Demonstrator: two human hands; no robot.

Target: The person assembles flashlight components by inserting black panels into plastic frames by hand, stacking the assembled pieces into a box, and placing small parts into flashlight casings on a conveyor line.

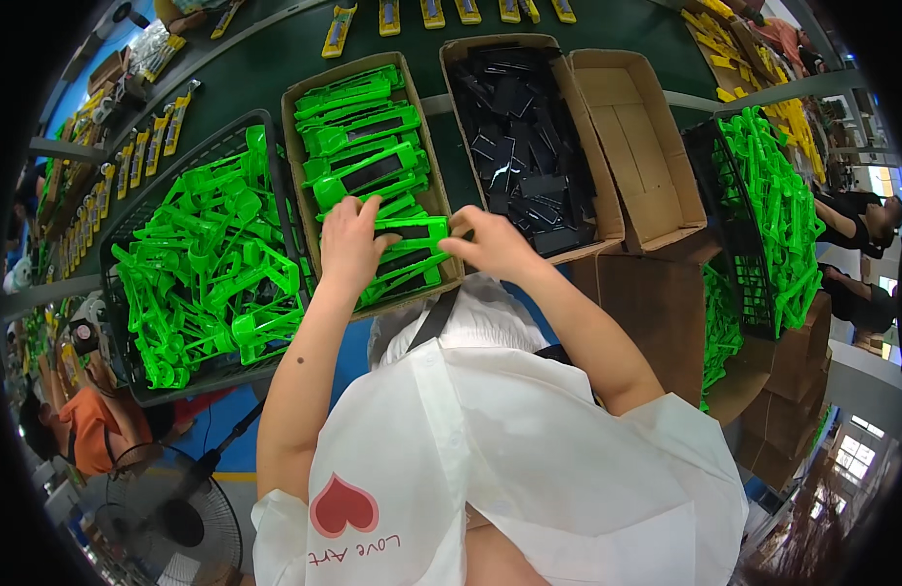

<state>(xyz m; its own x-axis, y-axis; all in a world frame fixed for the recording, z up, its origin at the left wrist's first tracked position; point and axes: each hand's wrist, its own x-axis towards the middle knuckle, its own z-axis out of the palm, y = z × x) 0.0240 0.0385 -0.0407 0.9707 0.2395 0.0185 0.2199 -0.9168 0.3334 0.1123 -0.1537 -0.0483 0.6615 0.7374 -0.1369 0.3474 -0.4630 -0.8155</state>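
Over a cardboard box (288, 132) of green plastic parts, a green plastic frame with a dark panel in it (426, 230) lies across between my hands. My left hand (348, 244) grips its left end, the thumb reaching over the dark panel. At the right end, the fingers of my right hand (492, 244) are bent and closed on the green edge. More green frames with dark inserts (373, 168) lie in rows in the same box. To the right, another carton holds a loose heap of black flat pieces (531, 146).
A black crate (275, 181) heaped with green parts (202, 264) stands left. At the right are an open carton flap (631, 146) and another crate (729, 205) with green parts. Yellow items (432, 14) line the green conveyor (260, 59). A fan (182, 518) stands lower left; other people work nearby.
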